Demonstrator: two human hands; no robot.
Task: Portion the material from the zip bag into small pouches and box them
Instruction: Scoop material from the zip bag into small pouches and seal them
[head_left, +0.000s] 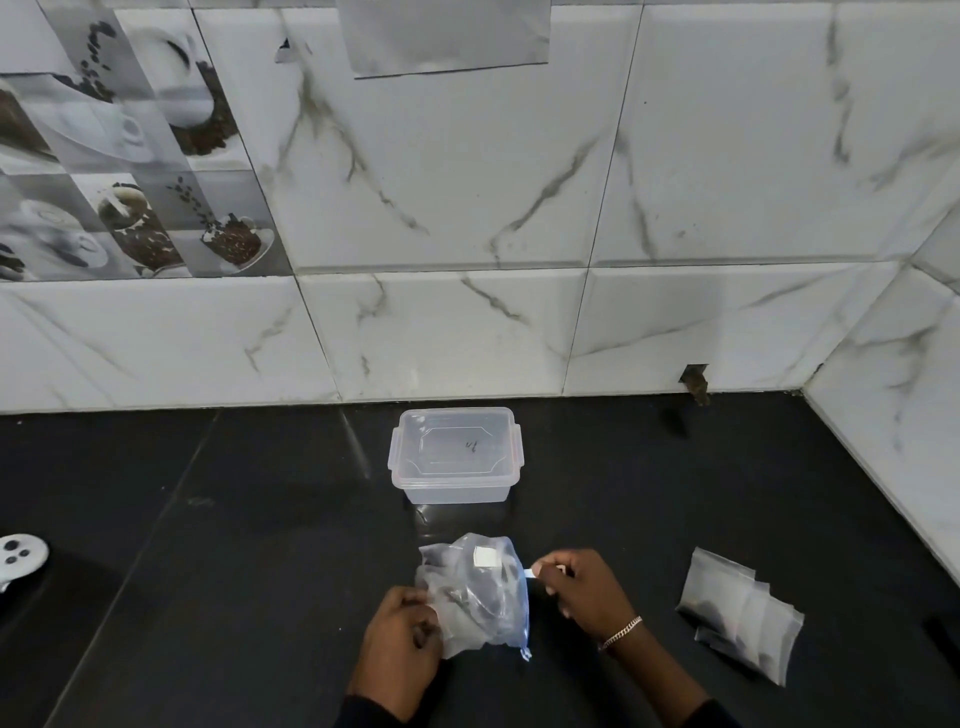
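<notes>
Head view: far left of both grips, a white controller (18, 558) lies on the black counter (234, 519). The left grip (402, 631) is curled round the crumpled left side of the clear zip bag (475, 597), which sits between the grips with dark material inside. Beyond the bag stands a clear plastic box (456, 457), lid on. The right grip (582, 587) pinches the white slider tab (530, 572) at the bag's blue zip edge; a bracelet (621, 632) circles that wrist. Right of it, small pouches (743, 613) lie overlapped.

Pinching grips, left hand (402, 631) and right hand (584, 587)
</notes>
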